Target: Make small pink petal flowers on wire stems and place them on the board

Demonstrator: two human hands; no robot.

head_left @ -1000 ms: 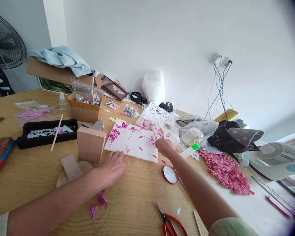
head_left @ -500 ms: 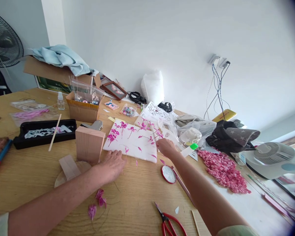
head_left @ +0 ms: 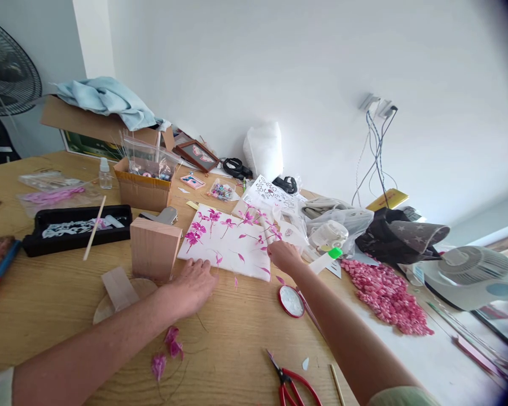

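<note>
My left hand [head_left: 193, 286] lies flat, fingers spread a little, at the front left edge of a white foam board [head_left: 220, 243] that bears magenta flowers [head_left: 196, 230] and loose petals. At the board's right edge is my right hand [head_left: 283, 256], its fingers closed beside a flower stem; whatever they pinch is too small to make out. A round red-rimmed dish [head_left: 292, 300] with white contents lies below my right forearm's near side. Two magenta blooms [head_left: 173, 342] with thin stems rest on the table near my left forearm.
A wooden block [head_left: 154, 249] stands left of my left hand, with a black tray [head_left: 78, 228] beyond. Red-handled pliers [head_left: 285, 380] lie at the front. Pink pieces [head_left: 387, 293] are heaped at right, near a dark cloth [head_left: 400, 234]. A cardboard box [head_left: 143, 189] stands behind.
My right hand has shifted very slightly left at the board's edge. My left hand stays where it was.
</note>
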